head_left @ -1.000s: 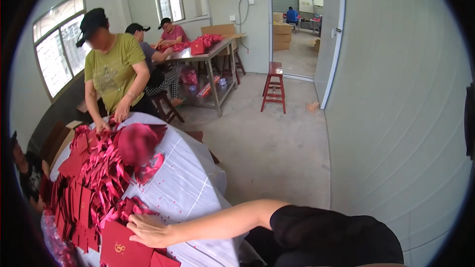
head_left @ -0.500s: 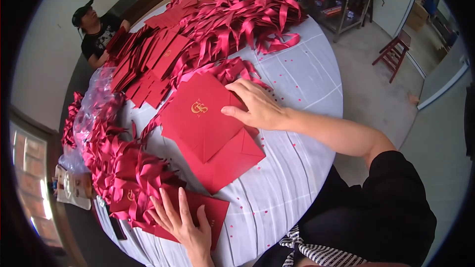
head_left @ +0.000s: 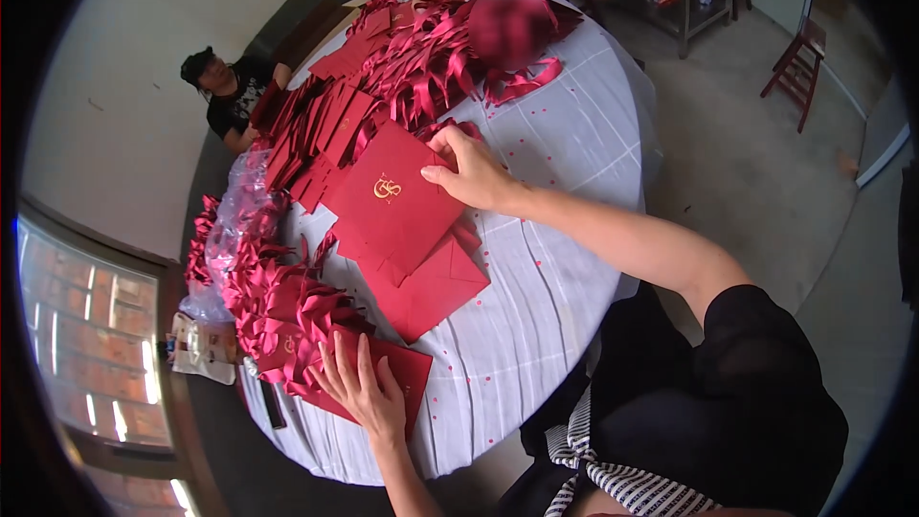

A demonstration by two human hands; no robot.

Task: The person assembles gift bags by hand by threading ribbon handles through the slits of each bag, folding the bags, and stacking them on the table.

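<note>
My right hand (head_left: 469, 172) pinches the right edge of a red envelope (head_left: 407, 215) with a gold emblem, thumb on its top face. Under it lies a small pile of red envelopes (head_left: 431, 287), flap sides partly showing. With fingers spread, my left hand (head_left: 366, 388) rests flat on a red envelope (head_left: 412, 373) at the near left of the table. Beside those fingers runs a thick row of envelopes with dark pink ribbon bows (head_left: 297, 311).
A round table with a white cloth (head_left: 574, 134) carries a fanned stack of red envelopes (head_left: 316, 124) and a heap of ribbons (head_left: 421, 86). Clear plastic (head_left: 235, 220) covers part of the bow row. Two people work across the table. A red stool (head_left: 796, 72) stands at right.
My right hand has closed on the top envelope's edge and raised it slightly. My left hand stays flat on its envelope. The whole view has shifted a little.
</note>
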